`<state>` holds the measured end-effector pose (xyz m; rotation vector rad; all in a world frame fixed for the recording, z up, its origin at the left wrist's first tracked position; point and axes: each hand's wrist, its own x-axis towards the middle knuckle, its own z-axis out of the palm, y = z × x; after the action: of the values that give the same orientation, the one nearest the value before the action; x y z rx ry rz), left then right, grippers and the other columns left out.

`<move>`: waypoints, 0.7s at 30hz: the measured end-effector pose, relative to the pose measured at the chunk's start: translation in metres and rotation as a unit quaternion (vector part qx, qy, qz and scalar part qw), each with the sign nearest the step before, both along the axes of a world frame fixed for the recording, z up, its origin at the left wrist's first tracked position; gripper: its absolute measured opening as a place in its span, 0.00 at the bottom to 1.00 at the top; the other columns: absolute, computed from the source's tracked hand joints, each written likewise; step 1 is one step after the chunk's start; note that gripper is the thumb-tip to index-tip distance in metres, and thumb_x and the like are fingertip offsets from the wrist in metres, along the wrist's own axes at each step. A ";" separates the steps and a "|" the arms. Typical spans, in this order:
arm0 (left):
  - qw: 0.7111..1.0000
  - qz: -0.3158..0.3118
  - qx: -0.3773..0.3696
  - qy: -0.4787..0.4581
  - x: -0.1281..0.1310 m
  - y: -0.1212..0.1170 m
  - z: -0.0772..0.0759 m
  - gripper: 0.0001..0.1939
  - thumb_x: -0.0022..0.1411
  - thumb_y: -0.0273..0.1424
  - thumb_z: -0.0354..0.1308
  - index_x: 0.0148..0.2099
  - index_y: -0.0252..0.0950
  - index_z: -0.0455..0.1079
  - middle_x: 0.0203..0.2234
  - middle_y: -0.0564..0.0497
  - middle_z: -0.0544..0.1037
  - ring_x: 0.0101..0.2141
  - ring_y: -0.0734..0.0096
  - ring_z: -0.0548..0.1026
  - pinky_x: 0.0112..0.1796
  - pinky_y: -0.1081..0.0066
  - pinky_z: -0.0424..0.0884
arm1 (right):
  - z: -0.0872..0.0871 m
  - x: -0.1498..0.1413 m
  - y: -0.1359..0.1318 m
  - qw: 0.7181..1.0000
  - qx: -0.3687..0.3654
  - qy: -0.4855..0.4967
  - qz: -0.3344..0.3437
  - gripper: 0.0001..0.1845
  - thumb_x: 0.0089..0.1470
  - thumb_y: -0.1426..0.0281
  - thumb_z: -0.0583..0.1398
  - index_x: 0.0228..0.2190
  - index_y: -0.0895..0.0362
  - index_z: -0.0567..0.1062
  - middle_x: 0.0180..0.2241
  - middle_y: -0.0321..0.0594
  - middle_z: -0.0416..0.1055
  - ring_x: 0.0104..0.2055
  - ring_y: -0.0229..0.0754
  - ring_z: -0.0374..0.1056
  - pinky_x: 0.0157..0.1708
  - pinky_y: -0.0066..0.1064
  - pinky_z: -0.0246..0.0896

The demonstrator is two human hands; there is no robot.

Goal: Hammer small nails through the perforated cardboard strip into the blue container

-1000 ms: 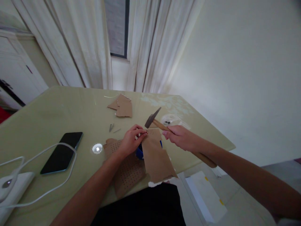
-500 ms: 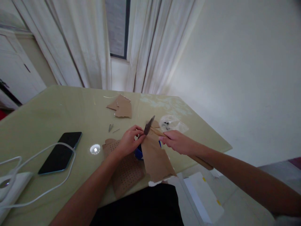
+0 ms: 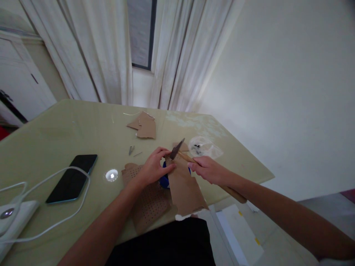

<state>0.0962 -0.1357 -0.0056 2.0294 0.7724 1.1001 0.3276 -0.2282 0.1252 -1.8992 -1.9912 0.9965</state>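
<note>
My right hand (image 3: 206, 169) is wrapped round the wooden handle of a hammer (image 3: 191, 159). The dark hammer head is over the far end of a brown cardboard strip (image 3: 184, 188), close to several small holes in it. My left hand (image 3: 155, 164) holds the strip at its left edge, thumb on top and fingertips farther up beside the hammer head. Whether a nail stands under the head cannot be made out. A blue object (image 3: 164, 181) shows partly beneath the strip. Under my left forearm lies another cardboard piece (image 3: 151, 203) with rows of punched holes.
Torn cardboard scraps (image 3: 146, 126) lie farther back on the table (image 3: 91, 125). Small metal pieces (image 3: 131, 149) are left of my hands. A clear plastic bag (image 3: 205, 146) sits at the right. A phone (image 3: 72, 179), a white cable (image 3: 85, 192) and a power strip (image 3: 19, 225) occupy the left.
My left thumb has moved down onto the cardboard, away from the index finger. The hammer head has tilted over farther to the right, and its handle end has shifted slightly left.
</note>
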 end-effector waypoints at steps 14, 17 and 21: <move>1.000 -0.008 -0.002 -0.013 0.001 0.001 -0.003 0.22 0.64 0.38 0.71 0.58 0.39 0.76 0.51 0.44 0.77 0.49 0.58 0.77 0.55 0.56 0.77 | -0.014 -0.001 0.000 1.000 0.027 -0.009 0.011 0.25 0.72 0.52 0.52 0.31 0.58 0.72 0.25 0.37 0.66 0.29 0.37 0.62 0.31 0.29 0.52; 1.000 -0.008 -0.010 -0.011 0.001 0.001 -0.004 0.23 0.65 0.39 0.71 0.59 0.39 0.75 0.51 0.44 0.77 0.49 0.59 0.77 0.55 0.55 0.76 | -0.019 0.000 0.001 0.999 0.026 -0.030 0.033 0.24 0.72 0.54 0.54 0.30 0.58 0.71 0.27 0.39 0.70 0.31 0.38 0.64 0.33 0.30 0.53; 1.000 -0.008 -0.016 -0.009 0.000 0.001 -0.004 0.24 0.64 0.38 0.71 0.59 0.39 0.75 0.52 0.45 0.77 0.48 0.60 0.77 0.54 0.56 0.77 | -0.031 0.005 0.006 0.996 0.053 -0.054 0.038 0.26 0.72 0.51 0.54 0.30 0.57 0.72 0.30 0.41 0.72 0.34 0.40 0.66 0.36 0.31 0.54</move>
<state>0.0966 -0.1351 -0.0097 1.9932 0.7577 1.0901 0.3326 -0.2217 0.0939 -1.8715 -2.1450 0.8026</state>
